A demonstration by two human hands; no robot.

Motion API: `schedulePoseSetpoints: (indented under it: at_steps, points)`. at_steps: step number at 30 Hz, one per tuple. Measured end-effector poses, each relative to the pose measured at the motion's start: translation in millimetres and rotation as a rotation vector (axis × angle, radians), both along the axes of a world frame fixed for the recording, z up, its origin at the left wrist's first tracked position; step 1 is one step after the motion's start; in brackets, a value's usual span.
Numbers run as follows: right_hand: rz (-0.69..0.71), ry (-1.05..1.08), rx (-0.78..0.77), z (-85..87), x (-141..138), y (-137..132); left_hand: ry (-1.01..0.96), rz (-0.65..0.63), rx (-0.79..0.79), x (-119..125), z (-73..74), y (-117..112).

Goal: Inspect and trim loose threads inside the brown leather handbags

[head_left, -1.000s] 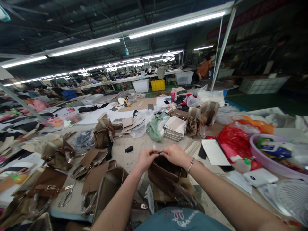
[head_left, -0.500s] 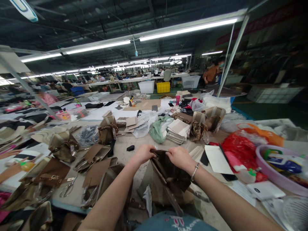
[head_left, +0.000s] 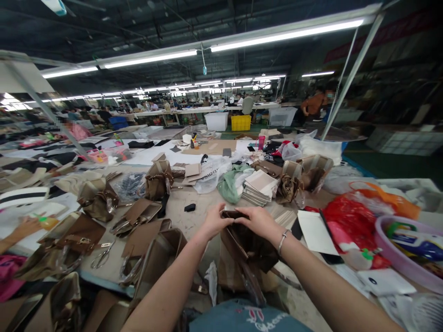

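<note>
Right in front of me is a brown bag point(head_left: 249, 251), its dark opening facing up and a strap hanging toward my body. My left hand point(head_left: 216, 221) pinches the far rim near its left corner, thumb and fingers on either side of the edge. On the same rim, close by, my right hand point(head_left: 258, 223) grips with its fingers bent over the edge; a metal bangle is on that wrist. A white scrap point(head_left: 212, 281) lies left of the bag. Further left, several other brown bags point(head_left: 143, 244) stand or lie, with a pair of scissors point(head_left: 103, 255) among them.
Stacked beige panels point(head_left: 258, 186) and a green plastic bag point(head_left: 230, 184) lie beyond my hands. A purple basin point(head_left: 384, 235) and a red plastic bag point(head_left: 346, 216) are at right. At the left edge, a co-worker's hand point(head_left: 29, 226) is near a yellow-green object.
My hands have come closer together along the bag's rim. The view has shifted slightly, and the co-worker's hand at left has moved.
</note>
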State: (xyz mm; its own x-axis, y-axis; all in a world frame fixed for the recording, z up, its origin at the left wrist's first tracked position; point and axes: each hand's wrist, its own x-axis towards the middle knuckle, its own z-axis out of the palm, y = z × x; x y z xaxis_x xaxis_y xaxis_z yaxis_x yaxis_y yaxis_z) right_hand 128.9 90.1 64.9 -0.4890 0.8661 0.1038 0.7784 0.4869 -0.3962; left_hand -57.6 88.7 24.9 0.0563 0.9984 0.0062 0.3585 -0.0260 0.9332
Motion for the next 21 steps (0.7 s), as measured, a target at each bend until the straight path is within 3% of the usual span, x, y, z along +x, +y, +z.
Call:
schedulePoseSetpoints:
  at_steps: [3,5,10,13,16,21]
  points:
    - [-0.01,-0.092,-0.005,-0.8,-3.7,6.2,-0.07,0.161,-0.008,6.5,-12.4,-14.7]
    - [0.002,-0.134,0.025,-1.4,-0.3,11.3,-0.056,0.138,-0.052,3.1,-12.4,-18.2]
    - [0.089,-0.231,0.057,0.5,10.6,20.4,0.0,-0.354,-0.194,-27.4,14.8,-6.5]
    - [0.081,-0.268,0.079,0.4,11.3,20.3,0.05,-0.462,-0.219,-35.9,24.8,-2.8]
    - [0.052,-0.27,0.122,-2.6,11.4,18.2,0.129,-0.414,-0.155,-26.9,23.9,-5.3]
    - [0.046,-0.213,0.135,-7.6,16.1,16.7,0.308,-0.21,-0.067,-0.1,20.1,-10.4]
